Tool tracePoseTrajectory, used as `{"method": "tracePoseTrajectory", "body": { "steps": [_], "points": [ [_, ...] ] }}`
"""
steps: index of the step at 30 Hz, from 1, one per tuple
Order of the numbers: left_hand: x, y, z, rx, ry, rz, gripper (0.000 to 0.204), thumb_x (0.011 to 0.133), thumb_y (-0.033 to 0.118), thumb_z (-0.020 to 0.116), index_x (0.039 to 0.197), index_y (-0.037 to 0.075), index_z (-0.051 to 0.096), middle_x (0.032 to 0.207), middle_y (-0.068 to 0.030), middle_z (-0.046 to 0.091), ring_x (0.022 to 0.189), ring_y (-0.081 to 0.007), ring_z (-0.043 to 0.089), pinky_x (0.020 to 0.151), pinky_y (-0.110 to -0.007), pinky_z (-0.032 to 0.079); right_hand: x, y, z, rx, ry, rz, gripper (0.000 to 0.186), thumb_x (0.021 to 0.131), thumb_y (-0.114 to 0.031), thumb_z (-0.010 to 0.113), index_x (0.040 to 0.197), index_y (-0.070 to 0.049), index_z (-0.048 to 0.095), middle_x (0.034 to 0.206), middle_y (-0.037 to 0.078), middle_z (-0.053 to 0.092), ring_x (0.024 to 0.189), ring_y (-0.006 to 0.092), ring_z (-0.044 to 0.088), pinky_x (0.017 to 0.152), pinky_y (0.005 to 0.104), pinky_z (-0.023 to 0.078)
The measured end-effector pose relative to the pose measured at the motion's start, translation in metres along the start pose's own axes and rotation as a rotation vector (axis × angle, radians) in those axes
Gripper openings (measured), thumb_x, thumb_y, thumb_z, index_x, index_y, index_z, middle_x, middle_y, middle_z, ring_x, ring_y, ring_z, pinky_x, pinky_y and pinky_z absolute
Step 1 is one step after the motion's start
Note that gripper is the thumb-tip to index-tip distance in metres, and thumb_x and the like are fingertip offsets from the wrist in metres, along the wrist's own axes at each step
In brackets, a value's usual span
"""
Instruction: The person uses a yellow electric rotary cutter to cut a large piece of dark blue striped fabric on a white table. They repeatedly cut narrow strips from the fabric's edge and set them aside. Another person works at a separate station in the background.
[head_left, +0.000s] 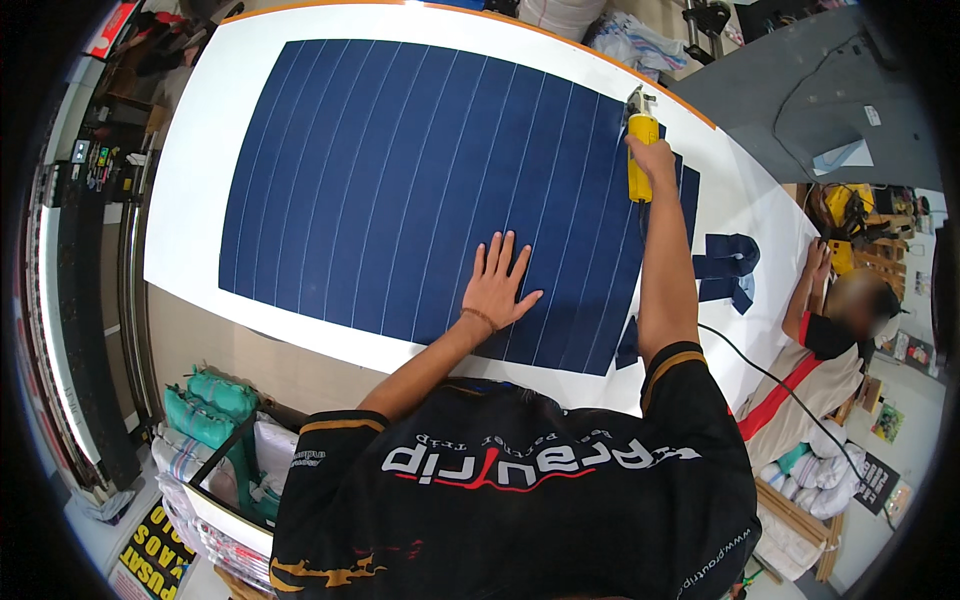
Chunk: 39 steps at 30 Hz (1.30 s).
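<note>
Flat and open, left hand (pixel 498 285) presses navy fabric (pixel 420 190) — right hand (pixel 652 158) grips yellow cutter (pixel 640 150) at its far edge.

Fabric (pixel 400 190) on table (pixel 190 160), cutter (pixel 641 150) right.

Single view — head-worn fisheye, left unit of side-by-side pair. Looks steeply down and forward over wearer's own torso, which fills lower centre of frame. Both forearms enter from lower centre, reaching up-frame. White cutting table (pixel 190 170) spans upper left to centre right, its straight edges bowed toward rim. Dark vignette rings frame corners. Range: near — left hand (pixel 497 285) at frame centre, right hand (pixel 652 158) upper right of centre. Second person at right edge.
</note>
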<state>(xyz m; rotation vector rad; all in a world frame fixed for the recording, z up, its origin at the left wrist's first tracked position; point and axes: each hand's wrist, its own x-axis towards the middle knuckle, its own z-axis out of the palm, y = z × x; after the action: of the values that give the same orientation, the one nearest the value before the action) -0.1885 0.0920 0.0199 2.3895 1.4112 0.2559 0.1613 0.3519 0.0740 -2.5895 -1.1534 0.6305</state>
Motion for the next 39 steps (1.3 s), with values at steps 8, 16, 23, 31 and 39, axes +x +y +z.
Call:
{"method": "tracePoseTrajectory", "body": {
  "steps": [8, 16, 23, 31, 39],
  "points": [
    [0.001, 0.005, -0.012, 0.017, -0.056, 0.002, 0.090, 0.104, 0.069, 0.046, 0.170, 0.009, 0.033, 0.177, -0.0283, 0.018, 0.165, -0.0458, 0.012, 0.132, -0.062, 0.011, 0.038, 0.007, -0.003, 0.245, -0.022, 0.007, 0.079, 0.077, -0.052, 0.082, 0.122, 0.012, 0.071, 0.117, 0.028, 0.076, 0.108, 0.0385, 0.076, 0.093, 0.0471, 0.060],
    [-0.001, 0.007, -0.004, 0.043, 0.025, 0.009, 0.091, 0.102, 0.069, 0.051, 0.168, 0.008, 0.037, 0.176, -0.0284, 0.019, 0.165, -0.0471, 0.012, 0.132, -0.062, 0.010, -0.045, 0.029, -0.081, 1.057, -0.253, 0.051, 0.055, 0.093, -0.041, 0.079, 0.122, 0.002, 0.061, 0.089, 0.015, 0.069, 0.071, 0.0291, 0.074, 0.061, 0.0420, 0.062],
    [-0.004, 0.007, 0.001, 0.087, 0.028, -0.030, 0.092, 0.100, 0.068, 0.055, 0.167, 0.006, 0.038, 0.175, -0.0299, 0.021, 0.164, -0.0475, 0.013, 0.132, -0.062, 0.010, -0.164, 0.144, -0.146, 1.199, -0.275, 0.090, 0.055, 0.094, -0.044, 0.077, 0.121, 0.002, 0.063, 0.089, 0.017, 0.072, 0.073, 0.0281, 0.075, 0.062, 0.0427, 0.063],
    [0.058, 0.071, -0.005, 0.158, 0.008, 0.181, 0.094, 0.095, 0.052, 0.073, 0.167, 0.005, 0.035, 0.174, -0.0288, 0.024, 0.163, -0.0482, 0.018, 0.132, -0.062, 0.015, -0.290, 0.308, -0.166, 1.170, -0.137, 0.194, 0.055, 0.096, -0.044, 0.075, 0.122, 0.003, 0.061, 0.090, 0.017, 0.071, 0.072, 0.0258, 0.074, 0.061, 0.0395, 0.062],
    [0.149, 0.150, 0.017, 0.417, -0.199, 0.379, 0.126, 0.077, 0.035, 0.095, 0.174, 0.021, 0.017, 0.178, -0.0242, 0.011, 0.164, -0.0481, 0.015, 0.132, -0.061, 0.022, -0.374, 0.410, -0.138, 1.268, -0.238, 0.343, 0.043, 0.097, -0.036, 0.072, 0.119, 0.000, 0.063, 0.088, 0.015, 0.070, 0.071, 0.0254, 0.074, 0.058, 0.0392, 0.062]
  ]
}}
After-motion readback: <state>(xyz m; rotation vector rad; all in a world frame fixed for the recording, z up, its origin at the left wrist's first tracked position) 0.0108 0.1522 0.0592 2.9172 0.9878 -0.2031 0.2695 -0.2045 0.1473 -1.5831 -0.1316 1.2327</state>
